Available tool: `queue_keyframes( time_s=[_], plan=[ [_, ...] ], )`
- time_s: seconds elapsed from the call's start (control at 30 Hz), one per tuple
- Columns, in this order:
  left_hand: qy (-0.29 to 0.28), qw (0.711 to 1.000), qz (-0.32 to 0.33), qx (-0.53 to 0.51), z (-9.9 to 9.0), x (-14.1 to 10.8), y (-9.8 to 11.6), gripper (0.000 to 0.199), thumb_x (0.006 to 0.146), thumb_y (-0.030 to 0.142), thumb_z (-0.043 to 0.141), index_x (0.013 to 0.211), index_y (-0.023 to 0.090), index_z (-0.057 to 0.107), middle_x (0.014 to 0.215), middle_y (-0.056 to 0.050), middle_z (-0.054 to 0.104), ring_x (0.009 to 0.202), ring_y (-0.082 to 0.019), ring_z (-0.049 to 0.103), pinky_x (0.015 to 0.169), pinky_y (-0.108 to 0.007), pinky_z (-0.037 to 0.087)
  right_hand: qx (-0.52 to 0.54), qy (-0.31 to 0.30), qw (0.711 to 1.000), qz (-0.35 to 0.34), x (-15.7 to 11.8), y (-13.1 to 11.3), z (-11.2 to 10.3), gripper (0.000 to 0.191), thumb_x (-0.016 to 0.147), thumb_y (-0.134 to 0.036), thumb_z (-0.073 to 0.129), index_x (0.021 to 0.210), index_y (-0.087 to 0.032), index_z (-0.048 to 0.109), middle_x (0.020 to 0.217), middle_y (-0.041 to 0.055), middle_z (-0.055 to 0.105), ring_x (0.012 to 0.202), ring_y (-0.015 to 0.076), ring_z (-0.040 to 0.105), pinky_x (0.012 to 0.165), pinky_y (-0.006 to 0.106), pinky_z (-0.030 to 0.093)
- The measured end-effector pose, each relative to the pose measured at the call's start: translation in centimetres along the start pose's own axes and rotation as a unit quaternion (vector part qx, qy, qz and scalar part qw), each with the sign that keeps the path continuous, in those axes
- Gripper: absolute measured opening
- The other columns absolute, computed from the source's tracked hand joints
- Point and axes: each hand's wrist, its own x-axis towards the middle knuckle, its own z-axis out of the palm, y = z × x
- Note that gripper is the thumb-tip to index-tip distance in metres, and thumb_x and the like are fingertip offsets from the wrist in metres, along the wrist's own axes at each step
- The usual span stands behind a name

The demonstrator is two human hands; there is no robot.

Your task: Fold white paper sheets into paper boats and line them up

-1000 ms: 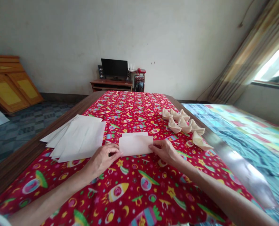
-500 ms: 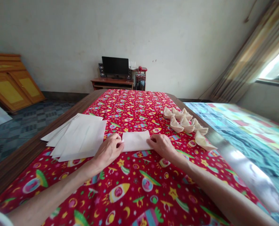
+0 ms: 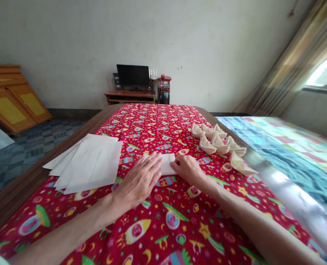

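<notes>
A folded sheet of white paper [image 3: 167, 164] lies on the red patterned cloth between my hands. My left hand [image 3: 142, 176] is laid flat over its left part, fingers stretched out and hiding that end. At the right edge, my right hand [image 3: 188, 167] pinches the paper between thumb and curled fingers. A fanned stack of white paper sheets [image 3: 90, 162] rests to the left of my left hand. Beyond my right hand stand several folded paper boats [image 3: 220, 143], cream in colour and grouped near the table's right side.
The red cloth [image 3: 163, 121] with rockets and stars covers the dark wooden table [image 3: 82, 141]. A monitor [image 3: 132, 76] stands on a small desk by the far wall. A bed with a colourful cover [image 3: 284, 147] is at the right, a wooden cabinet [image 3: 17, 97] at the left.
My left hand has let go of the paper's left edge and spread flat on top of it. My right hand keeps its pinch at the right edge.
</notes>
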Motion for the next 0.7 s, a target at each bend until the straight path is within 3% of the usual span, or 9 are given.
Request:
queue_keyframes(
  time_s=[0.13,0.4,0.6,0.7],
  plan=[
    [-0.046,0.999,0.026,-0.004,0.9,-0.2,1.1,0.044,0.097,0.031,0.031,0.138,0.016,0.036,0.145,-0.006,0.038,0.137,-0.020,0.028,0.112,-0.040,0.026,-0.007,0.001,1.000,0.003,-0.1,-0.2,-0.3,0.031,0.088,-0.036,0.045,0.075,-0.017,0.066,0.075,0.0074,0.068,0.071,0.0178,0.062,0.057,0.024,0.033],
    [-0.074,0.997,0.022,-0.012,1.8,-0.5,0.7,0.046,0.097,0.031,0.029,0.140,0.015,0.033,0.146,-0.006,0.036,0.136,-0.018,0.028,0.112,-0.038,0.028,-0.028,-0.002,0.999,0.015,-0.1,-0.3,-0.1,0.032,0.088,-0.036,0.043,0.079,-0.017,0.066,0.077,0.0082,0.069,0.073,0.0198,0.064,0.057,0.025,0.035],
    [-0.065,0.997,0.035,-0.003,2.8,-0.7,0.4,0.044,0.097,0.028,0.031,0.140,0.019,0.034,0.146,-0.002,0.036,0.137,-0.018,0.028,0.112,-0.039,0.026,-0.040,0.017,0.999,0.009,-0.1,-0.2,0.6,0.030,0.089,-0.034,0.041,0.079,-0.018,0.064,0.078,0.0076,0.069,0.071,0.0187,0.063,0.056,0.025,0.035],
    [-0.062,0.998,0.034,-0.001,2.9,-0.6,0.4,0.043,0.096,0.027,0.033,0.138,0.020,0.037,0.144,-0.002,0.039,0.135,-0.019,0.031,0.111,-0.040,0.027,-0.048,0.038,0.998,0.005,-0.4,-0.3,0.4,0.027,0.091,-0.033,0.040,0.089,-0.018,0.062,0.078,0.0067,0.068,0.071,0.0188,0.062,0.057,0.026,0.038]
  ],
)
